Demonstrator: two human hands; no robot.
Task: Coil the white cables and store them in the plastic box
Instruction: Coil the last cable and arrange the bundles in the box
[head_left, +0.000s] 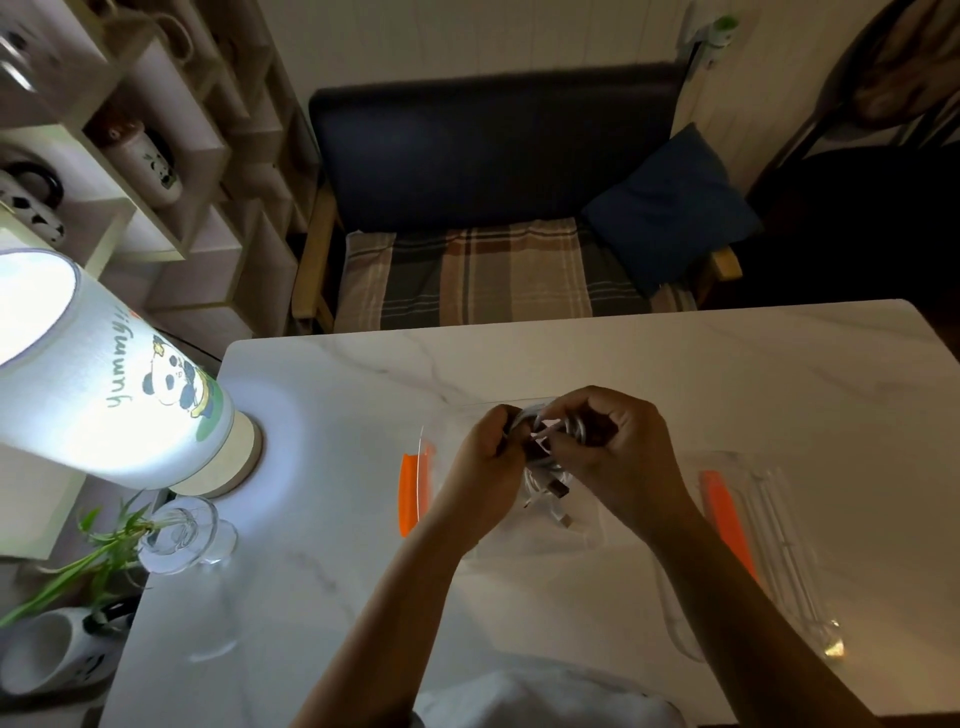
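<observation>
Both hands meet above a clear plastic box (441, 447) with an orange clip (413, 491) on its left side. My left hand (491, 457) and my right hand (618, 452) each grip a coiled white cable (545, 423), whose loops show between the fingers. More white cable with plug ends (550, 496) lies inside the box below the hands. The box's clear lid (769, 551), with an orange clip, rests on the table to the right.
The white marble table (571, 353) carries a lit lamp with a panda print (104, 384) at the left. A glass vase with a green plant (176, 530) and a mug (52, 649) stand at the lower left. A dark sofa (493, 156) sits beyond the table.
</observation>
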